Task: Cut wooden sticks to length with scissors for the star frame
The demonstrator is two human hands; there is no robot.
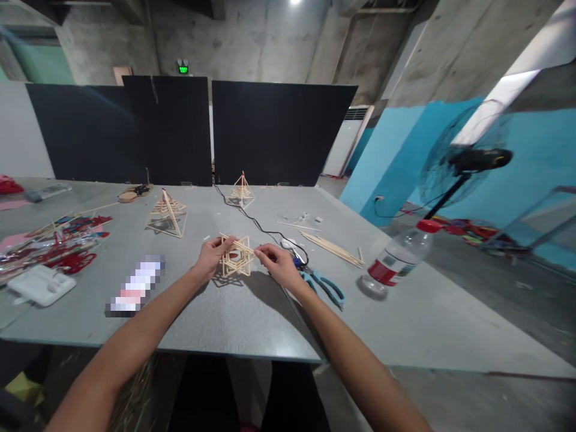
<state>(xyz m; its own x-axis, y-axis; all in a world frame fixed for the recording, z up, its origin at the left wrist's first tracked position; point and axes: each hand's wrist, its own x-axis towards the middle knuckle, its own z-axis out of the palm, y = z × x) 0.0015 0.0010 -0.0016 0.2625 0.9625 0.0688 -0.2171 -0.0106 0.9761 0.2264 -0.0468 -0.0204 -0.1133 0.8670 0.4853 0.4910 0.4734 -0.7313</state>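
Note:
My left hand point(211, 256) grips the upper left of a star-shaped frame point(245, 264) built from thin wooden sticks, with smaller shapes nested inside it. The frame is raised slightly, its shadow falling on the grey table point(216, 318). My right hand point(275, 261) is at the frame's right side, thumb and forefinger pinched together near a star point. What sits between those fingertips, if anything, is too small to make out. Light-blue-handled pliers point(326, 288) lie just right of my right hand, beside a blue tool on a black cord point(256, 222), partly hidden by that hand.
Two stick pyramids point(166, 214) point(242, 191) stand farther back. Loose sticks point(333, 249) and a red-capped bottle point(396, 258) are to the right. A blurred phone-like object point(137, 285), a white case point(42, 285) and red cords point(72, 261) lie left. Black panels point(279, 132) line the back.

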